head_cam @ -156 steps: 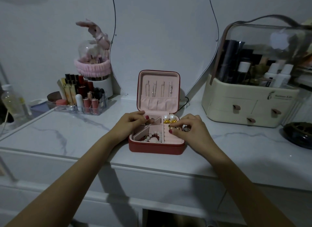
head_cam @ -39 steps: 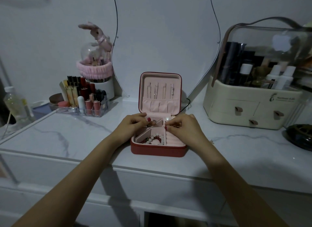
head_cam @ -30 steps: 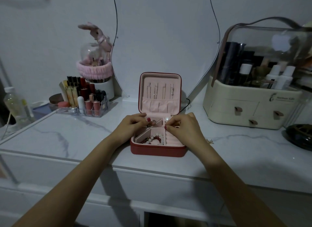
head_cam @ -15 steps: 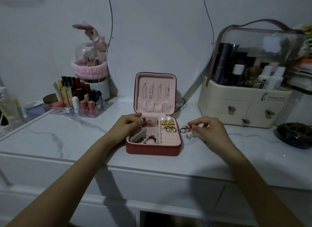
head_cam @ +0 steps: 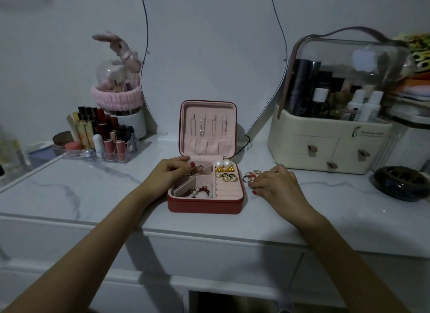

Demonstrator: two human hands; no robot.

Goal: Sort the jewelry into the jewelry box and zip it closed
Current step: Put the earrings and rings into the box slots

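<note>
The jewelry box [head_cam: 205, 187] stands open on the counter [head_cam: 93, 189] with earrings and bracelets inside, the left hand [head_cam: 171, 173] pinching something small there, while the right hand [head_cam: 274, 182] curls over loose rings [head_cam: 250, 175] beside it, zipping not begun.

Head camera looks forward and down; vanity top [head_cam: 69, 191] near.

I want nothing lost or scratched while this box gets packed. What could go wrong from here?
1. The loose rings lie on the smooth marble top beside the jewelry box, where the right hand is reaching; a nudge might roll one away.
2. The upright lid holds hanging pieces; closing it fast may tangle them.
3. The pearl earrings sit high and may catch the zip.
</note>
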